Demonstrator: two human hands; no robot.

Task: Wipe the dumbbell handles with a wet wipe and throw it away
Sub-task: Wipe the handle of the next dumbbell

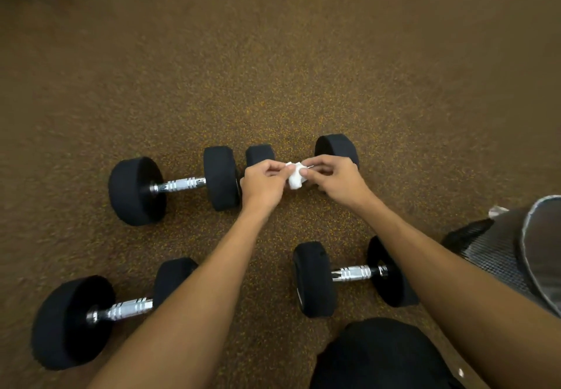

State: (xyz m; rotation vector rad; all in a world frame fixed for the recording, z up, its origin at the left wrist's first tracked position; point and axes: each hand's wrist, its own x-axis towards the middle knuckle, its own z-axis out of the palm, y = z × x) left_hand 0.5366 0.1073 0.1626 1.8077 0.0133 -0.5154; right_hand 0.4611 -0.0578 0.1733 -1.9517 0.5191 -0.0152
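Fingers (277, 167) of left hand (263, 185) and right hand (337, 181) pinch wipe (295, 179) over speckled brown floor (303, 69)

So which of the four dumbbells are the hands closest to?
The far right dumbbell: the left hand and right hand pinch the wipe over its hidden handle; the other three handles show.
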